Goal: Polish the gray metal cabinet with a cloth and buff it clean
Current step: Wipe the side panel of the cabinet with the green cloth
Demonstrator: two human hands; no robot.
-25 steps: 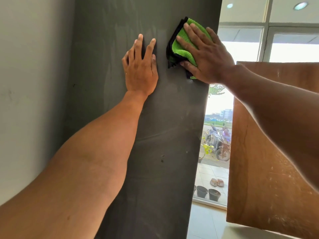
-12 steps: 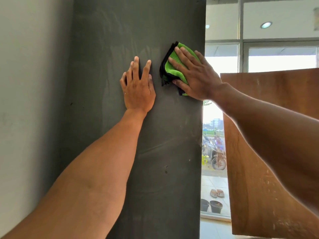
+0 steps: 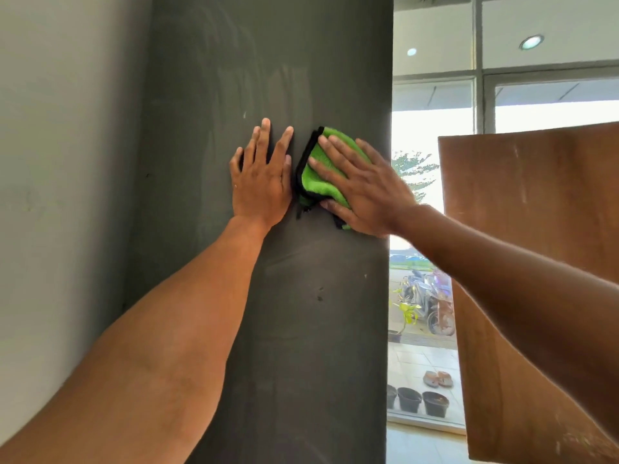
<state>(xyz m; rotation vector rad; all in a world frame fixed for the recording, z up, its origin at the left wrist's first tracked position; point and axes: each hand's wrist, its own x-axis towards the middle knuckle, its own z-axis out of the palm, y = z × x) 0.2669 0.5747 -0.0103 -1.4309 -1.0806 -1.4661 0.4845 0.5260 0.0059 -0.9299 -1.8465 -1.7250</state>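
Observation:
The tall gray metal cabinet fills the middle of the view, its flat side facing me with faint wipe streaks near the top. My left hand lies flat on that side, fingers straight and pointing up. Right beside it, my right hand presses a folded green cloth with a black edge against the metal with straight, spread fingers. The cloth nearly touches my left hand. Part of the cloth is hidden under my right palm.
A pale wall adjoins the cabinet on the left. A brown wooden panel stands to the right, behind my right forearm. Between them a glass front shows parked motorbikes, dark pots and sandals outside.
My right hand has slid the cloth down and to the left along the cabinet side, closer to my left hand. The left hand stays flat on the metal.

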